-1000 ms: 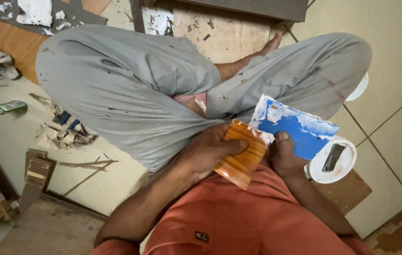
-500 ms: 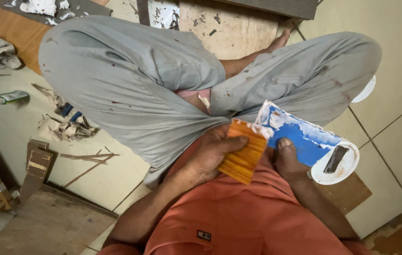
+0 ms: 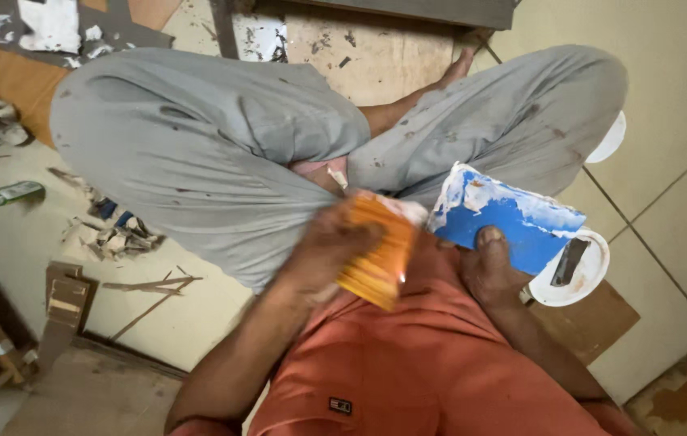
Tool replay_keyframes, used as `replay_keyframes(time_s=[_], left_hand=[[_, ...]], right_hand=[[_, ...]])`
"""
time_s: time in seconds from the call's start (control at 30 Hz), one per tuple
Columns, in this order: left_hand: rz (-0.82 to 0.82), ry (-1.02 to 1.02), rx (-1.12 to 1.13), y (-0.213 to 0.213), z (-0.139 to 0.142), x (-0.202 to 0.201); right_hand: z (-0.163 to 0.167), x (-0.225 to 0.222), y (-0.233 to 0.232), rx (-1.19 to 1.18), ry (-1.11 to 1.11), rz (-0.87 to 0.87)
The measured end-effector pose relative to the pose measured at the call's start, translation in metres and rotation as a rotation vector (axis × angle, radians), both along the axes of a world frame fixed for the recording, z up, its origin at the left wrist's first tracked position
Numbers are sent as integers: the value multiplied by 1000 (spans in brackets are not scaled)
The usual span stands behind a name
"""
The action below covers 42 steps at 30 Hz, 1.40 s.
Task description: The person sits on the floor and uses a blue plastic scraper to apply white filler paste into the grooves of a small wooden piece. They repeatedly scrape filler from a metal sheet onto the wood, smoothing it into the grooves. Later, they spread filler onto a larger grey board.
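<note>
Head view: left hand [image 3: 331,246] grips orange block [image 3: 376,258]; right hand [image 3: 485,270] holds blue sheet [image 3: 505,222].

Orange block in my left hand, blue piece in my right.

My left hand [image 3: 331,250] closes its grip around an orange block [image 3: 376,258], blurred, over my lap. Just right of that grip, my right hand [image 3: 489,274] pins a blue, white-smeared piece [image 3: 505,218] with the thumb on top. Beyond the blue piece's far corner, a white lid [image 3: 582,270] lies on the floor [image 3: 666,161].
</note>
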<state>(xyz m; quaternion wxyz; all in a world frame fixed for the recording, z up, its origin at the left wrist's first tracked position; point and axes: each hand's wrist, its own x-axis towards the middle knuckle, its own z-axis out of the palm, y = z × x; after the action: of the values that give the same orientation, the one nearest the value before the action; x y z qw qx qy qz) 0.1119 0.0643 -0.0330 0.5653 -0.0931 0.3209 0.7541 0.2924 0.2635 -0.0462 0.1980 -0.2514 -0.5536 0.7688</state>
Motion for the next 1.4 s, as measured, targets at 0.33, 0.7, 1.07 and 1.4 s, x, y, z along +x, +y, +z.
replay_keyframes(time_s=[0.33, 0.7, 1.07, 1.4], left_hand=[[-214, -154, 113, 22, 4, 18], [138, 23, -49, 38, 0, -11], [-178, -81, -16, 74, 43, 28], [-60, -168, 37, 59, 29, 36]], right_hand=[[4, 14, 12, 387, -149, 4], [18, 16, 43, 39, -138, -31], [27, 35, 50, 580, -362, -40], [21, 42, 46, 615, -345, 142]])
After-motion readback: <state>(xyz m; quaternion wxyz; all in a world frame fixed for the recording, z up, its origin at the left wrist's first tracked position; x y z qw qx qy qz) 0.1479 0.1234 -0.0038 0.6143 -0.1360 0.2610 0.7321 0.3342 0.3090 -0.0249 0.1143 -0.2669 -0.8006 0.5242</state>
